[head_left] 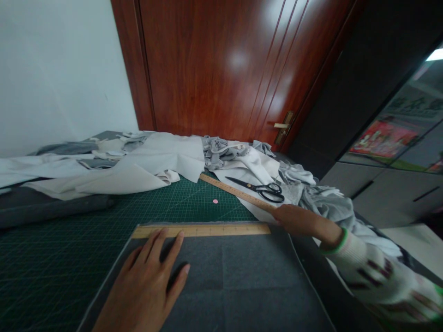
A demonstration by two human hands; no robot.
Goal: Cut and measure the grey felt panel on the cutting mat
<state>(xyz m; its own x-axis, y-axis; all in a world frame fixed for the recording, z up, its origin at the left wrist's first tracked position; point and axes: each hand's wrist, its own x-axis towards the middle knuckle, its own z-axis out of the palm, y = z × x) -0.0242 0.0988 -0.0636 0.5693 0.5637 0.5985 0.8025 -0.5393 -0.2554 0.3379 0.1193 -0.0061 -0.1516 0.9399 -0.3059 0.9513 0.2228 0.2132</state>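
Dark grey cloth (242,272) lies flat in front of me, with a wooden ruler (221,229) across its far edge. My left hand (148,272) rests on the cloth with fingers spread, fingertips on the left part of that ruler. At the right, my right hand (290,219) is closed round the near end of a second wooden ruler (235,191), which slants away to the far left. Black scissors (265,188) lie just beyond this second ruler, on white cloth. A small pink disc (215,201) sits on the green cutting mat (166,205).
White and cream cloth (155,154) is spread along the back left, beside a dark grey roll of fabric (58,210). Crumpled grey and white scraps (325,203) run down the right side. A wooden door (214,69) stands behind the table.
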